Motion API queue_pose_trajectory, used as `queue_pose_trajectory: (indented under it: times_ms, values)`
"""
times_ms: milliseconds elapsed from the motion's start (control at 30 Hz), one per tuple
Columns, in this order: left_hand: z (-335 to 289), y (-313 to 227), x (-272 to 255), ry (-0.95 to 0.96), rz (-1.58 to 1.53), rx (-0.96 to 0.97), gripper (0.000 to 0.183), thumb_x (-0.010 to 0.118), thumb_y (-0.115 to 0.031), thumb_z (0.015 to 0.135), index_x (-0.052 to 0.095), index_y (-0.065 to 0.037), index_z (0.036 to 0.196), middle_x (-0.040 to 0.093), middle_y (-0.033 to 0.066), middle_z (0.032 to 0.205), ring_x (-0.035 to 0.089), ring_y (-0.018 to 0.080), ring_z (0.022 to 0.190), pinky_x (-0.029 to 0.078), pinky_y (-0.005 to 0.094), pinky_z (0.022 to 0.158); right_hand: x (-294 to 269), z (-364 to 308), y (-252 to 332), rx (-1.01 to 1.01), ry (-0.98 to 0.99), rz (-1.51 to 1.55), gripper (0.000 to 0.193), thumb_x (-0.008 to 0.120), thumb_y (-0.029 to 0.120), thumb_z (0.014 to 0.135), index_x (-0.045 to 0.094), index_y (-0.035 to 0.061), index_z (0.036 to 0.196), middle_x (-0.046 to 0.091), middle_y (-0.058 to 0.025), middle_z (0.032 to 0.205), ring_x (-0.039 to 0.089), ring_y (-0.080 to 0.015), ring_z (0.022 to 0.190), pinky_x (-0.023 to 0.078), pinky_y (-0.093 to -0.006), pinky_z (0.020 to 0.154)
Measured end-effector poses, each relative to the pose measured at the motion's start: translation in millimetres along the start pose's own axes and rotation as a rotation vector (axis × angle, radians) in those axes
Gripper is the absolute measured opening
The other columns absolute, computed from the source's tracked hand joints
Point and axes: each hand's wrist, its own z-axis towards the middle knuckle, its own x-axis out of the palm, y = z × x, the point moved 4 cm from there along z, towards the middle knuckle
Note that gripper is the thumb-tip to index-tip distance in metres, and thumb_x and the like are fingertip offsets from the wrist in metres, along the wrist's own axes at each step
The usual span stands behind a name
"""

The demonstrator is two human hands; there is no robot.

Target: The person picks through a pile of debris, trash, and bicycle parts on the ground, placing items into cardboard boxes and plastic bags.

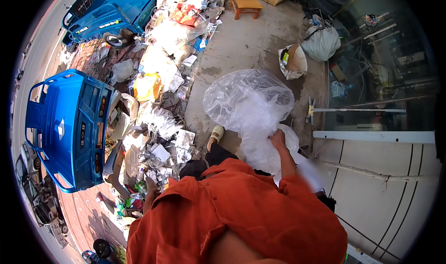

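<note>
A large clear plastic bag [251,99] spreads over the pavement in front of me, its whitish gathered part trailing down toward my right side. My right hand [278,138] is closed on the edge of this gathered plastic. On the other side, my left hand [151,186] hangs low beside the waste heap [160,152], close to scraps of paper and plastic. Its fingers are small and dim against the clutter, so their pose is unclear. Orange-red sleeves cover my upper arms.
Two blue cargo tricycle beds [67,129] [116,8] stand left of the heap. Ahead are a wooden chair [247,3], an open sack [293,62] and a full pale bag [321,43]. Glass panels and a white metal rail [371,136] run along the right.
</note>
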Motion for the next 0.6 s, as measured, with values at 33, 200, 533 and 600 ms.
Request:
queue_pose_trajectory:
  times_ms: [33, 200, 533, 600]
  values:
    - [2, -13, 21, -0.005, -0.016, -0.001, 0.013, 0.057, -0.010, 0.064, 0.054, -0.004, 0.074, 0.054, 0.0066, 0.065, 0.054, 0.0196, 0.056, 0.043, 0.0317, 0.048, -10, 21, 8, 0.010, 0.003, 0.010, 0.032, 0.069, 0.011, 0.055, 0.057, -0.0038, 0.081, 0.060, -0.0184, 0.080, 0.057, -0.0298, 0.077, 0.044, -0.0334, 0.070]
    - [13, -80, 140, 0.015, 0.005, -0.029, 0.012, 0.058, -0.010, 0.063, 0.054, -0.004, 0.073, 0.053, 0.0065, 0.064, 0.053, 0.0193, 0.055, 0.043, 0.0314, 0.048, -45, 104, 0, 0.144, -0.042, 0.005, 0.034, 0.069, 0.011, 0.054, 0.057, -0.0031, 0.083, 0.060, -0.0183, 0.083, 0.056, -0.0294, 0.083, 0.043, -0.0331, 0.074]
    - [63, -268, 341, 0.097, 0.258, 0.008, 0.012, 0.059, -0.009, 0.062, 0.053, -0.003, 0.072, 0.052, 0.0063, 0.062, 0.052, 0.0186, 0.053, 0.042, 0.0308, 0.047, -96, 251, -5, 0.342, -0.149, 0.036, 0.043, 0.073, 0.016, 0.050, 0.057, -0.0027, 0.086, 0.059, -0.0197, 0.086, 0.056, -0.0317, 0.084, 0.044, -0.0346, 0.074]
    - [67, -311, 379, 0.098, 0.356, 0.014, 0.012, 0.059, -0.009, 0.062, 0.053, -0.003, 0.071, 0.052, 0.0063, 0.061, 0.052, 0.0185, 0.052, 0.041, 0.0306, 0.046, -103, 261, -15, 0.430, -0.151, 0.045, 0.045, 0.074, 0.018, 0.049, 0.057, -0.0030, 0.085, 0.059, -0.0203, 0.085, 0.056, -0.0318, 0.084, 0.044, -0.0357, 0.074]
